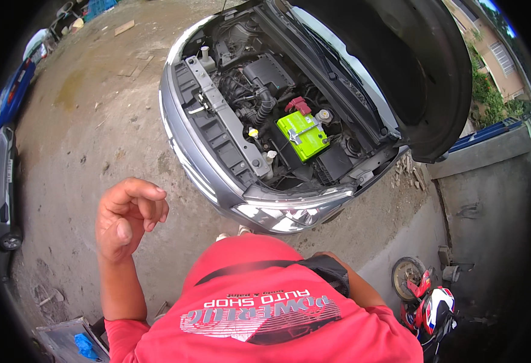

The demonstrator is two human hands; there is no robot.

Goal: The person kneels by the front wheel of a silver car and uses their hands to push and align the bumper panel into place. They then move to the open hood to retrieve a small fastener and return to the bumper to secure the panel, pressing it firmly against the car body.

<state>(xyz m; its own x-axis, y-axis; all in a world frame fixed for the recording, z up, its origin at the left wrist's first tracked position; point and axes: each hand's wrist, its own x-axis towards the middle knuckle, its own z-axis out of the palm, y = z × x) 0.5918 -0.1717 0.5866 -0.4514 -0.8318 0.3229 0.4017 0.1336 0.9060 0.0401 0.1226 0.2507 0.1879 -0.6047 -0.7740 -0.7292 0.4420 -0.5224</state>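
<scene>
My left hand [132, 215] is raised over the dirt ground, left of a grey car's front bumper. Its fingers are loosely bent with the thumb apart, and nothing shows in it. My right forearm [363, 291] reaches toward a black waist bag [329, 271] at my side; the bag and my body hide the fingers, so what they hold cannot be made out. In front of me the car's engine bay [265, 91] lies exposed under the raised hood [416, 66]. Inside it sits a bright green battery [304, 142] with a metal bracket across its top and a red terminal cover [298, 106].
The car's headlight [283, 216] is just ahead of my feet. A red and white motorcycle [431, 305] stands at lower right beside a concrete wall [489, 212]. Parked cars [2, 193] line the far left. A panel with blue plastic [86, 346] lies at lower left.
</scene>
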